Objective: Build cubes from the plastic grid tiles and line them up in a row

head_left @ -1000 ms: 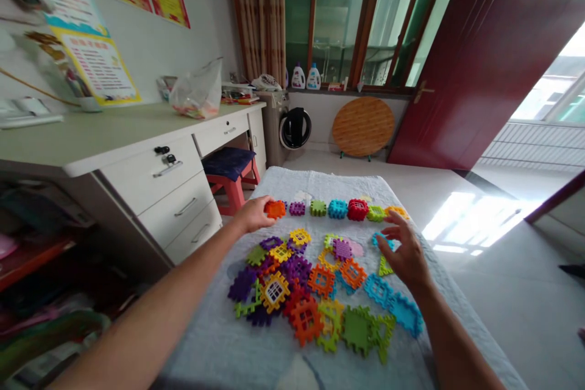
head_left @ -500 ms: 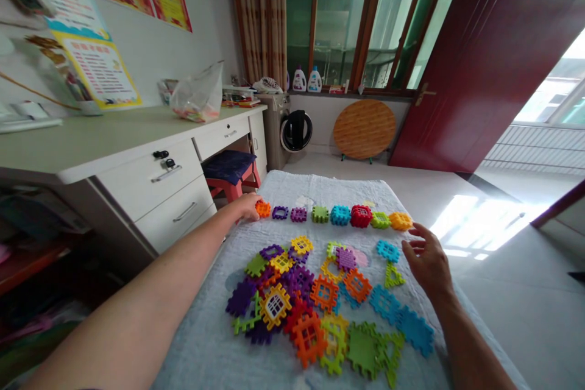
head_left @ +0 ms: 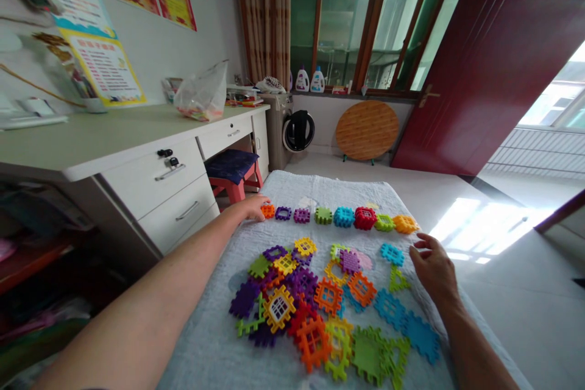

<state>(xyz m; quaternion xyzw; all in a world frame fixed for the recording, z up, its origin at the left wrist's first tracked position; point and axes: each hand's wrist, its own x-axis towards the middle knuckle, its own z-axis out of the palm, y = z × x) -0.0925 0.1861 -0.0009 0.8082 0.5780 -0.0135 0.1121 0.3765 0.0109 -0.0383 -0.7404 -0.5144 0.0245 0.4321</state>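
Note:
A row of small coloured stacks of toothed plastic pieces crosses the cloth-covered surface, from an orange stack [head_left: 267, 211] at the left to a yellow-orange stack [head_left: 405, 224] at the right. Between them sit purple, green, blue and red [head_left: 365, 218] ones. My left hand [head_left: 256, 208] touches the left side of the orange stack, its fingers partly spread. Beside and just below the yellow-orange stack is my right hand [head_left: 432, 261], fingers apart and holding nothing. Nearer me lie loose pieces in a spread pile, among them a yellow window piece [head_left: 279, 309] and a blue plate [head_left: 421, 336].
A pale blue cloth [head_left: 205, 323] covers the surface. To the left stand a desk [head_left: 123, 131] with drawers and a stool [head_left: 232, 167]. Beyond are a washing machine [head_left: 277, 128], a round wooden tabletop [head_left: 367, 130] and a red door [head_left: 450, 67].
The whole view has shifted slightly, moving things a little to the right in the picture. Both hands remain at the ends of the row, the right one marginally lower.

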